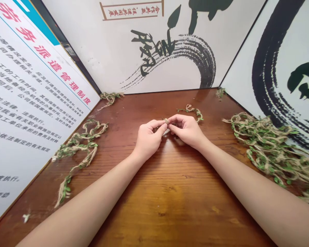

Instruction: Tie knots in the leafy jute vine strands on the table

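Observation:
Over the middle of the wooden table, my left hand (pixel 149 137) and my right hand (pixel 186 130) meet fingertip to fingertip. Both pinch a piece of jute twine with small green leaves, whose little loop or knot (pixel 167 120) pokes up between the fingers. Behind my right hand a stretch of leafy twine (pixel 198 114) curls on the table; whether it is the same piece I cannot tell. My fingers hide most of what they grip.
A big tangled heap of leafy twine (pixel 267 147) lies at the right, and a looser strand (pixel 79 144) at the left. Small bunches sit in the back left corner (pixel 110 98) and back right corner (pixel 220 92). Printed panels (pixel 154 82) wall the wooden table (pixel 154 206).

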A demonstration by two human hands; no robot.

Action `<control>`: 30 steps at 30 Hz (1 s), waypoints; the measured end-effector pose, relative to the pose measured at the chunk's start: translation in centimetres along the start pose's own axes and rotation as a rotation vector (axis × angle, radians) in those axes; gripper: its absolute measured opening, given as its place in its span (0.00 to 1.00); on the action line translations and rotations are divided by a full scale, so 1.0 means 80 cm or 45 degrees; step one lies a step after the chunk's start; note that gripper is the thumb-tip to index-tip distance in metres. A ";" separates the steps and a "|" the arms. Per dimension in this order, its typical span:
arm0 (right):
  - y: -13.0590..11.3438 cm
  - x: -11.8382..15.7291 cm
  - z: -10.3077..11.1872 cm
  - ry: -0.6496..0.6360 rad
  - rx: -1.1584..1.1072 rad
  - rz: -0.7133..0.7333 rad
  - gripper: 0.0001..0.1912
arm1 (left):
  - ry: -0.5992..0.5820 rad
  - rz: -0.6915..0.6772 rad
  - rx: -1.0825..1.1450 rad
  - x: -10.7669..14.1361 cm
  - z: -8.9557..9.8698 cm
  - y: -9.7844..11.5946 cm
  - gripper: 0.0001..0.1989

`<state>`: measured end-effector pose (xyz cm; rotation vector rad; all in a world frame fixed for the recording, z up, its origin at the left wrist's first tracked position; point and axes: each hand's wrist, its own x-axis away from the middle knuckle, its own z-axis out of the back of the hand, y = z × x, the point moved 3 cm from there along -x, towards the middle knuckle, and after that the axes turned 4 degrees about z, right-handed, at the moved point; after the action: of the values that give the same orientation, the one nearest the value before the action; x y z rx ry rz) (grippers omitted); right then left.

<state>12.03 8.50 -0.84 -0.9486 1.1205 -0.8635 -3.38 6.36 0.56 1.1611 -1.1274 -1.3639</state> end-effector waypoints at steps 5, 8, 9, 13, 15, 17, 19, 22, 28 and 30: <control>-0.007 0.001 0.000 -0.075 -0.153 -0.066 0.11 | 0.010 0.209 0.045 0.004 -0.002 0.000 0.09; -0.010 0.002 0.000 -0.081 -0.135 -0.065 0.12 | 0.029 0.233 0.050 0.005 -0.002 -0.002 0.11; -0.010 0.002 0.000 -0.080 -0.129 -0.069 0.13 | 0.038 0.231 0.048 0.005 -0.002 -0.002 0.11; -0.007 -0.001 0.001 -0.060 -0.096 -0.091 0.15 | 0.084 0.201 0.057 0.004 -0.001 0.000 0.11; -0.006 -0.001 0.002 -0.030 -0.077 -0.097 0.14 | 0.100 0.176 0.082 0.003 0.000 0.001 0.10; -0.005 -0.002 0.003 0.005 -0.061 -0.097 0.13 | 0.127 0.143 0.116 0.001 0.001 0.001 0.09; -0.005 -0.002 0.003 0.028 -0.051 -0.096 0.12 | 0.160 0.115 0.146 -0.001 0.004 0.001 0.09; -0.005 -0.001 0.002 0.015 -0.067 -0.108 0.11 | 0.188 0.108 0.190 -0.003 0.006 -0.001 0.09; -0.005 -0.001 0.003 -0.058 -0.071 -0.098 0.12 | 0.174 0.154 0.388 -0.007 0.007 -0.005 0.15; -0.006 0.000 0.003 -0.073 -0.092 -0.076 0.12 | 0.151 0.173 0.465 -0.008 0.008 -0.005 0.25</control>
<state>12.18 8.37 -0.35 -1.0651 1.0847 -0.8434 -3.99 7.03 0.30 1.3769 -1.3787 -0.9963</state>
